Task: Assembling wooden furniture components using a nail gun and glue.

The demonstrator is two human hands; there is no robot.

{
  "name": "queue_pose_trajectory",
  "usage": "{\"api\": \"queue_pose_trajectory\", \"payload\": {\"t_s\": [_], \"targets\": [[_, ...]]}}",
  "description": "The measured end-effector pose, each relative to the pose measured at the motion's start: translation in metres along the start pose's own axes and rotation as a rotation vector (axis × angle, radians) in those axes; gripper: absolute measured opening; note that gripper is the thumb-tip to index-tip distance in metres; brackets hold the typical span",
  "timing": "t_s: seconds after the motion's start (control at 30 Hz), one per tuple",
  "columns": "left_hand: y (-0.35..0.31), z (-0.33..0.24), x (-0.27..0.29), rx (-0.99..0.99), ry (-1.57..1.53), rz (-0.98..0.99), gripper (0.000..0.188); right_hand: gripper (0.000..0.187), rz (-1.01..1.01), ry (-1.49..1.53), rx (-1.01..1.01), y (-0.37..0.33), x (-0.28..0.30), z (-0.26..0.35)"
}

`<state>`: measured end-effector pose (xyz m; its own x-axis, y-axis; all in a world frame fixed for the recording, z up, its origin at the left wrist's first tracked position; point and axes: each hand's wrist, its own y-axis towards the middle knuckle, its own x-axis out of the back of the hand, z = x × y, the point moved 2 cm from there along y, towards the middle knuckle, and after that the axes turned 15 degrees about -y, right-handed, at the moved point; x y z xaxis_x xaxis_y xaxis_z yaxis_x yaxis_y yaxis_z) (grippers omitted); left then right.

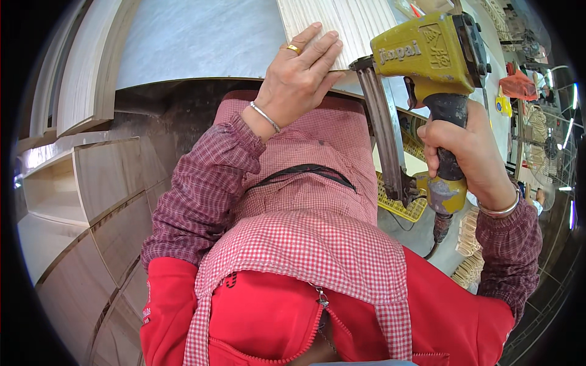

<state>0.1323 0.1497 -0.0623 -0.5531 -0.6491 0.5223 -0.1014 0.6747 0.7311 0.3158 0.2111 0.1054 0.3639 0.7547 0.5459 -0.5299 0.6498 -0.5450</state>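
Note:
My right hand [467, 146] is wrapped round the black grip of a yellow pneumatic nail gun [421, 52]. A long metal magazine runs down from its nose, and an air hose fitting sits at the base of the handle. The nose is close to the near right edge of a pale striped wooden board [336, 27]; whether it touches I cannot tell. My left hand [302, 73] lies on that board's near left corner, fingers stretched out flat and pressing on top. It holds nothing.
The board lies on a blue-grey worktable [195, 39]. Wooden boards [91, 61] rest at the table's left, above stacked wooden boxes [110, 177]. A yellow plastic basket [400, 204] stands low behind the nail gun. Bundled wooden pieces [470, 244] and a red bag [519, 85] are at the right.

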Motion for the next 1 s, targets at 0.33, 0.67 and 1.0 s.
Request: {"api": "queue_pose_trajectory", "payload": {"t_s": [0.33,0.67,1.0], "targets": [[-0.006,0.003,0.019,0.027,-0.022,-0.049,0.044,0.007,0.022,-0.076,0.007,-0.004,-0.004,0.012],[-0.041,0.014,0.054,0.224,-0.219,-0.13,0.04,0.007,-0.026,-0.06,-0.012,-0.006,-0.011,0.011],[-0.039,0.01,0.043,0.264,-0.485,-0.326,0.023,0.007,-0.032,-0.061,-0.012,-0.005,-0.011,0.009]]}}
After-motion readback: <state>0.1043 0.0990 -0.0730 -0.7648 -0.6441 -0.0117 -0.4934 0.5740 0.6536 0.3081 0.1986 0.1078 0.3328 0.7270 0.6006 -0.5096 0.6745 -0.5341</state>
